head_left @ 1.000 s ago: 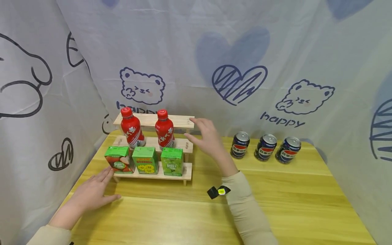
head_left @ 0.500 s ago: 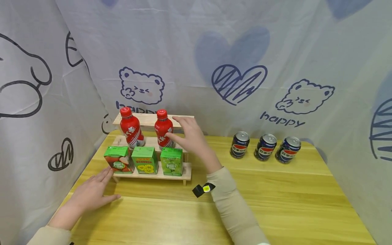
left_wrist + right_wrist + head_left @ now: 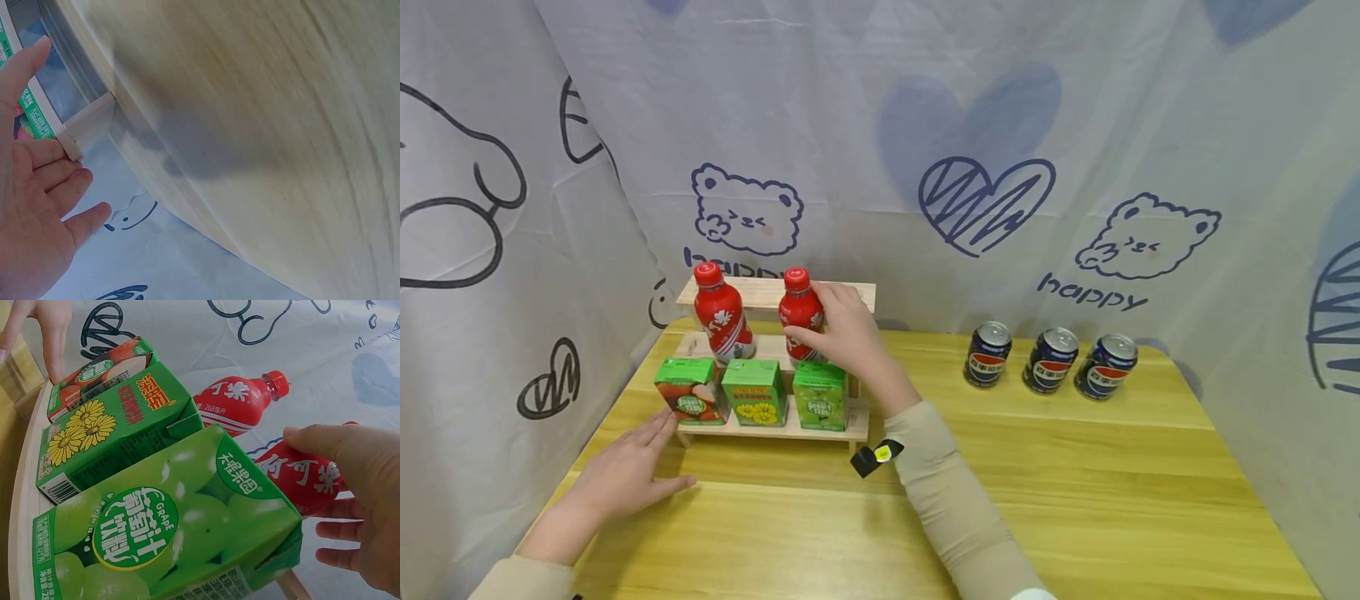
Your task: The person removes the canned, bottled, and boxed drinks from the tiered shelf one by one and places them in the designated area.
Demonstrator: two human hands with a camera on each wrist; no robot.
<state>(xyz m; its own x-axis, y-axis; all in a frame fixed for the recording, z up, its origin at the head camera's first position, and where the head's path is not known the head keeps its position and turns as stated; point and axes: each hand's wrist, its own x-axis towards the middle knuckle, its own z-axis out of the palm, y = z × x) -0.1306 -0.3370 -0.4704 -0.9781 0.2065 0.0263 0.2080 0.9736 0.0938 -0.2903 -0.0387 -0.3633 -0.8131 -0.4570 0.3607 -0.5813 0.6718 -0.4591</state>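
My right hand [image 3: 848, 333] is around the right red drink bottle [image 3: 797, 310], its thumb across the front and index finger behind; the lower fingers show beside the bottle in the right wrist view. This bottle stands upright on the middle tier of a three-tier wooden rack [image 3: 767, 435]. To its left stands a matching red bottle [image 3: 724, 321]. Along the front tier are a grape juice box [image 3: 822, 404], a yellow-flower drink box [image 3: 758, 400] and a red-fruit juice box [image 3: 696, 400]. My left hand [image 3: 625, 471] lies with extended fingers at the rack's front left corner, touching its leg [image 3: 90, 122].
Three dark blue cola cans [image 3: 988, 358] stand in a row at the back right of the wooden table [image 3: 1075, 500]. Printed white cloth [image 3: 850, 125] hangs behind the table and along both sides.
My right hand has moved left from the rack's right end to the right red bottle, and its thumb now crosses the bottle's front. My left hand has stayed in place.
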